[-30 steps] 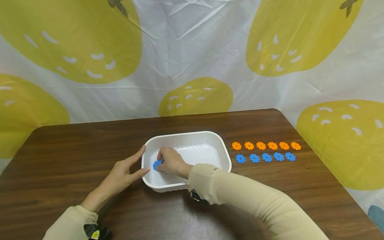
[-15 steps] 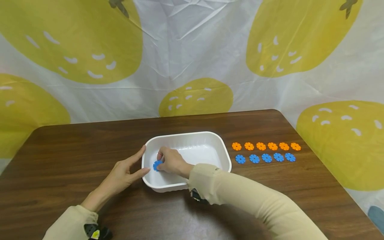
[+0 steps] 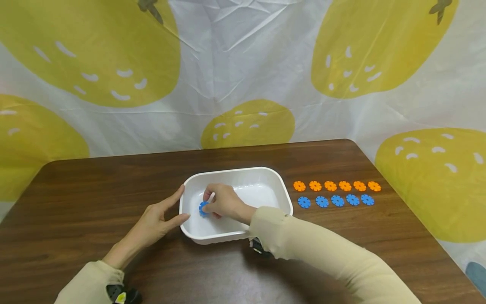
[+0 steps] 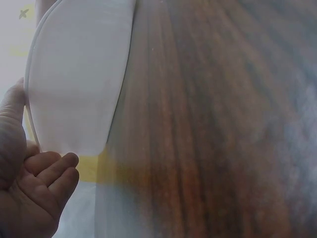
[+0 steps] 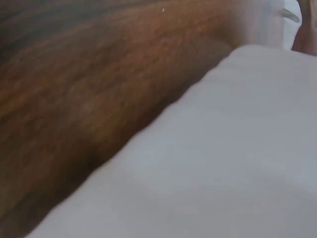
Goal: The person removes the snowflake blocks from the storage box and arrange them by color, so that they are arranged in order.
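A white plastic tray with rounded corners stands on the table in the head view. My left hand grips its left end, thumb over the rim and index finger along the outer edge. The left wrist view shows the tray's outer wall against that hand, with the other fingers bent beneath. Inside the tray, at its left, my right hand pinches a blue notched interlocking disc between thumb and fingers, partly covering it. The right wrist view shows mostly the tray's side.
Right of the tray lie two rows of notched discs: several orange discs behind and several blue discs in front. The brown wooden table meets a fruit-patterned cloth at its back and right edges.
My right hand has shifted slightly right inside the tray, and the pinched blue disc has moved with it and tilted. The left hand and the disc rows stay in place.
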### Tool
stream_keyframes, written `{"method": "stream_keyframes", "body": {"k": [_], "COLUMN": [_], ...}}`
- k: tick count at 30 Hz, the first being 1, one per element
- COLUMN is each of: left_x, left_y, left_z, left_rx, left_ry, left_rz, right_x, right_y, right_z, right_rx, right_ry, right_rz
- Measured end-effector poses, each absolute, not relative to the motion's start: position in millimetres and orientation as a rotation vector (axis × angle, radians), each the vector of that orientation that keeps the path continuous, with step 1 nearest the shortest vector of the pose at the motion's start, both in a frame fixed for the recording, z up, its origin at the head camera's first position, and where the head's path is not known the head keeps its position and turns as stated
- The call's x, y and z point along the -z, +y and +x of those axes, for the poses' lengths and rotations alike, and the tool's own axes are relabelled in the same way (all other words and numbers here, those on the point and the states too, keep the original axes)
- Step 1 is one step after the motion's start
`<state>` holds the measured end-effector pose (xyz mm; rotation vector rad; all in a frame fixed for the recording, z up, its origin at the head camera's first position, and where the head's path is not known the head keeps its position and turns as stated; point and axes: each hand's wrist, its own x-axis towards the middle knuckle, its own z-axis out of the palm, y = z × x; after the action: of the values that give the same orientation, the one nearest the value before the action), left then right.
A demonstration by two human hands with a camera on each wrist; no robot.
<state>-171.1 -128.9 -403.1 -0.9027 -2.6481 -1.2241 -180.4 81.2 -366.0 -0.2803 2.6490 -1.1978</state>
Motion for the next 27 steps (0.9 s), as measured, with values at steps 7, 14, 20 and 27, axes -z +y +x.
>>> {"method": "stream_keyframes", "body": {"k": [7,14,20,27], "left_x": [403.5,403.4,403.1,402.5], "left_y": [-128.8,-129.3,-129.5,-129.8], "left_z": [-171.8,-172.1,-171.7,-169.9], "left_rx": [1.233,1.250,1.232,1.344], "left_ry": [-2.649,-2.644,-2.640,-2.659], "left_rz": [-0.902,-0.908,-0.909,-0.907], "right_x": [354.0,342.7,331.0,319.5], "right_y": [97.8,120.9,147.8,185.6], "right_z": [-178.0,-171.8,-166.5,-158.8], "right_rx": [1.301,1.425,1.525,1.626], "right_ry": [2.631,2.605,2.590,2.587], "right_rz": [-0.253,-0.296,-0.261,-0.213]}}
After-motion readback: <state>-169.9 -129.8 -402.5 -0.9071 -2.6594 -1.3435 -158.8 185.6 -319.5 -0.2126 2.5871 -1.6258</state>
